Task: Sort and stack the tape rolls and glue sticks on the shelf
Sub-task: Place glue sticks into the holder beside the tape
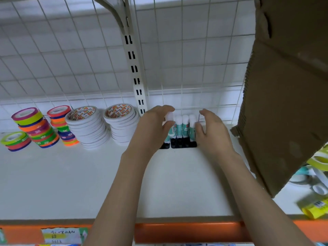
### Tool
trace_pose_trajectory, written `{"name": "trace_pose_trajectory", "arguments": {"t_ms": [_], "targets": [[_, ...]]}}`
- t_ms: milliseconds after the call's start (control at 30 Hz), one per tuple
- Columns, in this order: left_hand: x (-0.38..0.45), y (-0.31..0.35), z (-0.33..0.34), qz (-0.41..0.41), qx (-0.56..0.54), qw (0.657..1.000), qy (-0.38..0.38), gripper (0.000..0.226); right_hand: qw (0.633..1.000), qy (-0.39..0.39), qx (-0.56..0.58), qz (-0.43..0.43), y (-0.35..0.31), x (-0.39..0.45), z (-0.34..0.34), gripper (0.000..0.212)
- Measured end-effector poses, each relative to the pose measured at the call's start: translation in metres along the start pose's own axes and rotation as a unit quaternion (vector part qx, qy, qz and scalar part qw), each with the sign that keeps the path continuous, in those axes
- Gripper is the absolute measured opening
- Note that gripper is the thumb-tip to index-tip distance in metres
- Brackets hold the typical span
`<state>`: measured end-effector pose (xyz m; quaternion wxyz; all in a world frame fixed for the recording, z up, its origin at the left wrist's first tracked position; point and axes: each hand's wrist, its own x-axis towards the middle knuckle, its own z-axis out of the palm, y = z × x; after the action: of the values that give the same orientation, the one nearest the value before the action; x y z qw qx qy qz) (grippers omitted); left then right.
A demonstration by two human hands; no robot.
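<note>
Glue sticks (182, 127) stand upright at the shelf's (71, 183) back edge. Left hand (152, 126) pinches the leftmost; right hand (211, 132), fingers relaxed, touches the rightmost.

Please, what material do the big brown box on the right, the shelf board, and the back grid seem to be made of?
Box: corrugated cardboard, matte brown; the wavy fluted edge shows along its left side.
Shelf board: probably painted metal, smooth off-white with a soft sheen; laminate is also possible.
Back grid: thin wire, likely metal with a pale coating, in square meshes.
</note>
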<state>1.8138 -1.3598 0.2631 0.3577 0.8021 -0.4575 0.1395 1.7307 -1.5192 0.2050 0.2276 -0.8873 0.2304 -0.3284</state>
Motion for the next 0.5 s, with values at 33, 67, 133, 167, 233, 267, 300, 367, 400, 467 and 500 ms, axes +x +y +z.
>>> {"name": "trace_pose_trajectory", "arguments": {"t_ms": [33, 67, 133, 167, 233, 267, 300, 367, 400, 467, 500], "targets": [[0.006, 0.002, 0.003, 0.0, -0.002, 1.0, -0.008, 0.033, 1.0, 0.006, -0.015, 0.014, 0.004, 0.0, 0.0, 0.042], [0.011, 0.003, 0.007, -0.001, -0.006, 1.0, -0.017, 0.034, 0.999, 0.004, -0.031, 0.032, 0.009, 0.0, 0.0, 0.041], [0.021, 0.004, 0.017, 0.002, -0.006, 0.999, -0.033, 0.035, 0.995, -0.025, -0.064, 0.07, 0.022, -0.003, 0.001, 0.042], [0.024, 0.003, 0.023, 0.004, 0.008, 0.999, -0.041, 0.035, 0.992, -0.049, -0.082, 0.088, 0.027, -0.005, 0.003, 0.042], [0.03, -0.001, 0.033, 0.018, 0.059, 0.996, -0.057, 0.035, 0.983, -0.092, -0.111, 0.112, 0.034, -0.008, 0.008, 0.038], [0.031, -0.004, 0.038, 0.023, 0.081, 0.994, -0.064, 0.034, 0.98, -0.106, -0.121, 0.118, 0.035, -0.009, 0.01, 0.034], [0.032, -0.006, 0.042, 0.022, 0.095, 0.993, -0.071, 0.034, 0.977, -0.117, -0.131, 0.12, 0.035, -0.009, 0.013, 0.03], [0.033, -0.01, 0.048, 0.019, 0.109, 0.991, -0.074, 0.034, 0.973, -0.131, -0.154, 0.115, 0.035, -0.01, 0.018, 0.026], [0.032, -0.011, 0.05, 0.018, 0.111, 0.991, -0.072, 0.034, 0.972, -0.131, -0.162, 0.11, 0.035, -0.01, 0.02, 0.025], [0.031, -0.014, 0.054, 0.013, 0.108, 0.992, -0.068, 0.034, 0.972, -0.126, -0.168, 0.104, 0.035, -0.011, 0.021, 0.025], [0.03, -0.015, 0.056, 0.015, 0.104, 0.992, -0.068, 0.033, 0.973, -0.123, -0.169, 0.102, 0.035, -0.011, 0.021, 0.025]]}}
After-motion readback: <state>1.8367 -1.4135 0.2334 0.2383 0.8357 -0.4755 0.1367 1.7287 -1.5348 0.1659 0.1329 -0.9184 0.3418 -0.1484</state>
